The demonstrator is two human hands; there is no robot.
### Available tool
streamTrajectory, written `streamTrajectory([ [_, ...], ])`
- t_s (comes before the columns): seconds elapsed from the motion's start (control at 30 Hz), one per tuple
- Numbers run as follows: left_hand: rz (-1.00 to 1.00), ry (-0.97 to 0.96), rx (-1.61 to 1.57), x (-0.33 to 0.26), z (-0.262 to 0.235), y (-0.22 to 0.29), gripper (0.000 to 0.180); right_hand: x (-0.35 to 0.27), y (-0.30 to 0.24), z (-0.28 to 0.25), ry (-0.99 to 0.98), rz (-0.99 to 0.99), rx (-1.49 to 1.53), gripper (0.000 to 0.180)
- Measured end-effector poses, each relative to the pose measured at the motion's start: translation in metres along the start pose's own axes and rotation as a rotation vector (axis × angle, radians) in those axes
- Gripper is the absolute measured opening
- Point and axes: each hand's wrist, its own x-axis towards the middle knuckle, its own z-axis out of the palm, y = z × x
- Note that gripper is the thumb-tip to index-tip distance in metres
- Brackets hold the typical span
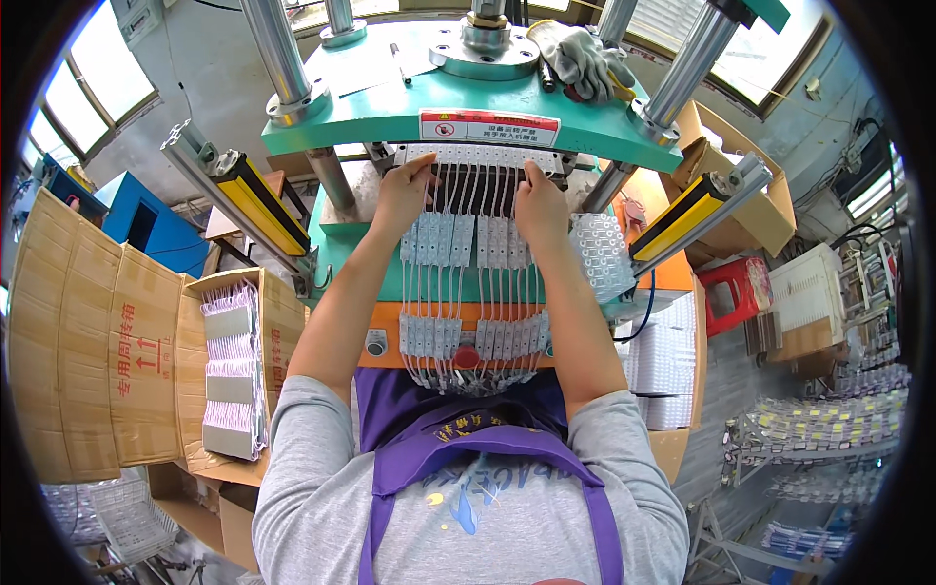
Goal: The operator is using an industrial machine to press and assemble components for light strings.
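Note:
Under the green press plate, a pale slotted bar (478, 156) has several white wires running from it toward me. My left hand (403, 195) is pinched closed at the bar's left end, by the outermost wires. At the right end my right hand (542, 203) is curled closed with its fingertips against the bar. Whatever lies between the fingers of either hand is hidden. Rows of small light module strips (439, 241) hang on the wires over the machine's front, with a lower row (429, 336) across the orange panel.
Grey work gloves (585, 60) and a pen (400, 63) lie on the press plate (370, 93). Yellow-black guard bars (261, 203) flank both sides. Cartons (146, 351) stand left and right, and a red button (466, 358) sits in front.

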Motion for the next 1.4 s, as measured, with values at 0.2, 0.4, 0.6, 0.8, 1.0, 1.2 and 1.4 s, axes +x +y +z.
streamTrajectory([
  [0.2,0.014,-0.04,-0.018,-0.003,-0.005,-0.001,0.031,0.001,-0.002,0.0,-0.05,-0.006,-0.144,0.04],
  [0.4,0.598,0.421,0.716,-0.025,0.002,-0.003,0.025,-0.005,-0.003,-0.007,-0.065,-0.033,-0.285,0.043],
  [0.6,0.499,0.18,0.885,-0.01,0.019,0.001,0.041,-0.05,-0.006,-0.053,0.175,-0.188,-0.127,0.041],
  [0.8,0.527,0.191,1.041,-0.031,0.025,-0.004,0.064,-0.053,0.046,-0.073,0.161,-0.179,-0.419,0.03],
  [1.0,0.391,0.007,0.157,-0.057,0.061,0.041,0.036,-0.051,0.05,-0.084,0.218,-0.23,-0.151,0.04],
  [1.2,-0.157,-0.428,-0.496,-0.062,0.135,0.06,0.035,-0.055,0.029,-0.094,0.074,-0.247,0.105,0.056],
  [1.4,-0.093,-0.174,-0.498,-0.051,0.109,0.046,0.022,-0.06,0.043,-0.104,0.131,-0.248,0.033,0.042],
])
